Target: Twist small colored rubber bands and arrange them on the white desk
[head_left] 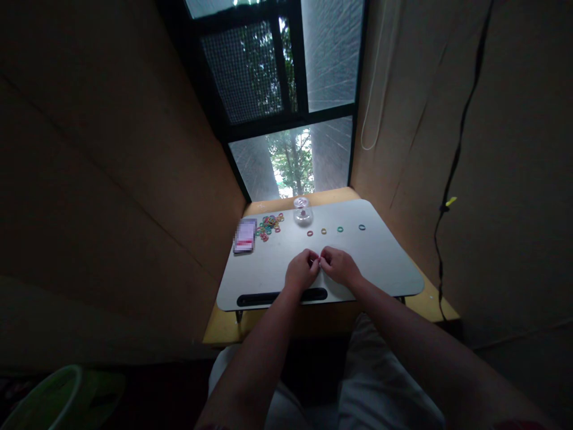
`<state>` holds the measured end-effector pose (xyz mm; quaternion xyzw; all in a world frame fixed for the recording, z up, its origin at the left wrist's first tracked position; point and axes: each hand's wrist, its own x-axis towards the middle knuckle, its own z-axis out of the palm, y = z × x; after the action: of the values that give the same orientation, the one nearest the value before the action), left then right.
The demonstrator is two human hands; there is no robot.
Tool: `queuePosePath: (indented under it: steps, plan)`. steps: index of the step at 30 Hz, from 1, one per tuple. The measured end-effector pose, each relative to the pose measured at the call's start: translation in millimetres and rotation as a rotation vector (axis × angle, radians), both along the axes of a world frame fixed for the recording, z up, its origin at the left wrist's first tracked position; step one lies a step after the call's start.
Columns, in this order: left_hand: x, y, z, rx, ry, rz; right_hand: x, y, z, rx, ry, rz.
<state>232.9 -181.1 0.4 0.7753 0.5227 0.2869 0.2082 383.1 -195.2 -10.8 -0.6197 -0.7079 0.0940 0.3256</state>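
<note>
My left hand [303, 269] and my right hand [339, 265] meet fingertip to fingertip over the middle of a white lap table [268, 269]. Both are closed in a pinch. What they hold, if anything, is too small and too covered to make out. Just beyond them lies a spaced row of small coloured bands: a red band [310, 233], a yellow band [323, 231], a green band [340, 229] and a blue band [362, 227]. Further left is a loose pile of similar bands [270, 224] in mixed colours.
A clear rounded container [303, 215] stands at the table's back edge. A phone [245, 236] lies at the left edge. The table has a black slot [264, 298] along its front and rests on a yellow ledge [219, 328] below a window. A black cable [456, 149] hangs on the right.
</note>
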Motion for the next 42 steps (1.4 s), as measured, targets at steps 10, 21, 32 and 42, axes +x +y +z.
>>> queuePosePath:
  steps: [10,21,32,42]
  plan:
    - [0.0,0.5,0.1,0.005,0.030,-0.005,-0.1,0.6,-0.6,0.000,-0.003,-0.002]
    - [-0.5,3.1,-4.8,0.026,0.008,-0.019,-0.3,0.4,-0.2,-0.002,0.000,0.001]
    - [-0.8,3.6,-5.4,0.029,0.012,-0.019,0.2,0.9,-1.4,0.004,-0.004,0.005]
    - [-1.8,3.1,-5.9,0.033,-0.001,-0.030,0.2,0.8,-0.9,-0.002,0.003,0.007]
